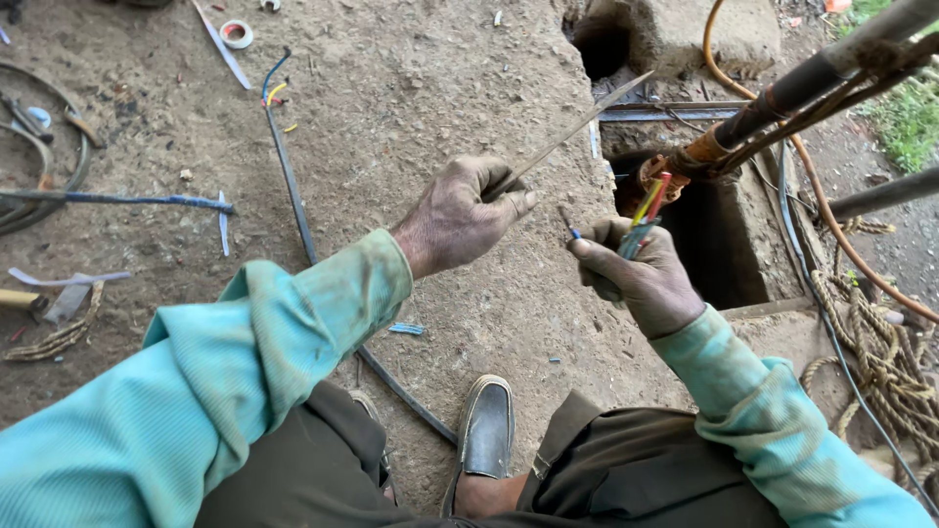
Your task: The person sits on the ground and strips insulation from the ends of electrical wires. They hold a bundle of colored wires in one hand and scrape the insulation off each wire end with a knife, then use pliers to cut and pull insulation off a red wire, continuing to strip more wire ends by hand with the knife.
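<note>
While the left hand [460, 217] is clenched on a thin blade [577, 125] slanting up to the right, the right hand [641, 274] just beside it grips coloured wires [648, 210], their length rising toward the rusty pipe [782, 98].

Over dusty ground, the left hand [460, 213] grips a thin blade [577, 127] pointing up-right, while the right hand [636, 274] clutches a bundle of coloured wires [646, 210] beside a pit [714, 244].
</note>
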Demonstrator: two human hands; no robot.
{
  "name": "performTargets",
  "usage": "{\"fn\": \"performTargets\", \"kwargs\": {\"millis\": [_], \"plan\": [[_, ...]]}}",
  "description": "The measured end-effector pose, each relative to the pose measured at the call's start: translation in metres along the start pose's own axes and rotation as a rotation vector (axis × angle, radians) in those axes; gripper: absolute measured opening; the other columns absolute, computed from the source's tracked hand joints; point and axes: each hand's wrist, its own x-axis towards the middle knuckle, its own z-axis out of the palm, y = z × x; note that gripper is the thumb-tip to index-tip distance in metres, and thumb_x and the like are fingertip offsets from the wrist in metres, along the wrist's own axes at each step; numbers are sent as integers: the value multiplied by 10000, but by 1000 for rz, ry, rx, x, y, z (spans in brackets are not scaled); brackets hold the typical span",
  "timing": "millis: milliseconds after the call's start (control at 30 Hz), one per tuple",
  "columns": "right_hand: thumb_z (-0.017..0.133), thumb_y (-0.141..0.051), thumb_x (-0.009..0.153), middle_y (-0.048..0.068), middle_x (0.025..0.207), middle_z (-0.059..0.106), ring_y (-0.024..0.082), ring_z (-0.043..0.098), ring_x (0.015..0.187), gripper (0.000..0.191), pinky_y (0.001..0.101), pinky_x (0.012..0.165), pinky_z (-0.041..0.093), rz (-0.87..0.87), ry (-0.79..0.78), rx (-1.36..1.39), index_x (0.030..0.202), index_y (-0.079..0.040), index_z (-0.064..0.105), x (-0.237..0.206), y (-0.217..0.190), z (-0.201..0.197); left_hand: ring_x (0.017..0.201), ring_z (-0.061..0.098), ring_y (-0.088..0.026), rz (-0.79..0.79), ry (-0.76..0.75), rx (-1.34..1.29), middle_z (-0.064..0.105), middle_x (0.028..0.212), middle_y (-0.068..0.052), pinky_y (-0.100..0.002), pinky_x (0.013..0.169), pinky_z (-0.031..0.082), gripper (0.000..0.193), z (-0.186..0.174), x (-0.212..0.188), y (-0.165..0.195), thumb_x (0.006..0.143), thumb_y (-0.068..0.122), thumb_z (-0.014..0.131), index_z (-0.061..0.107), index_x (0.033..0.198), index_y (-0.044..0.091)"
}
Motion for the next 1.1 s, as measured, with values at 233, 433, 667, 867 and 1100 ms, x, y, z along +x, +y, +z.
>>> {"fn": "performTargets", "kwargs": {"millis": [233, 433, 667, 867, 1100], "plan": [[711, -206, 952, -26, 694, 671, 9, 490, 524, 144, 189, 443, 378, -3, -66, -162, 909, -69, 723, 2, -3, 15, 643, 628, -45, 149, -4, -151, 653, 704, 20, -252, 534, 530, 151, 13, -15, 36, 933, 177, 708, 693, 944, 27], [800, -330, 855, -1, 671, 675, 59, 549, 525, 278, 243, 460, 457, 24, -124, -365, 905, -59, 765, 6, -2, 26, 572, 578, -73, 55, -1, -72, 619, 667, -13, -267, 470, 484, 179, 11, -6, 52, 899, 183, 777, 717, 942, 20], [685, -427, 925, 15, 702, 679, 87, 633, 638, 365, 284, 549, 523, -46, -147, -380, 936, -65, 732, 1, 11, 33, 626, 626, -55, -130, -99, -305, 692, 704, 14, -255, 548, 539, 151, 17, -2, 25, 906, 174, 736, 746, 867, 28], [533, -464, 1051, -26, 935, 732, 63, 594, 731, 465, 276, 625, 516, -208, -179, -400, 1011, -37, 712, -2, 19, 31, 662, 634, -61, -235, -175, -479, 698, 732, -10, -252, 610, 545, 171, 25, -5, -16, 931, 155, 714, 718, 846, 7], [472, -447, 1046, 18, 781, 698, 51, 515, 558, 489, 243, 478, 424, -202, -93, -387, 1231, -59, 705, -8, 16, 29, 520, 468, -46, -407, -227, -482, 629, 704, 6, -244, 430, 375, 200, 30, -15, -36, 944, 264, 697, 702, 893, 70]]}}
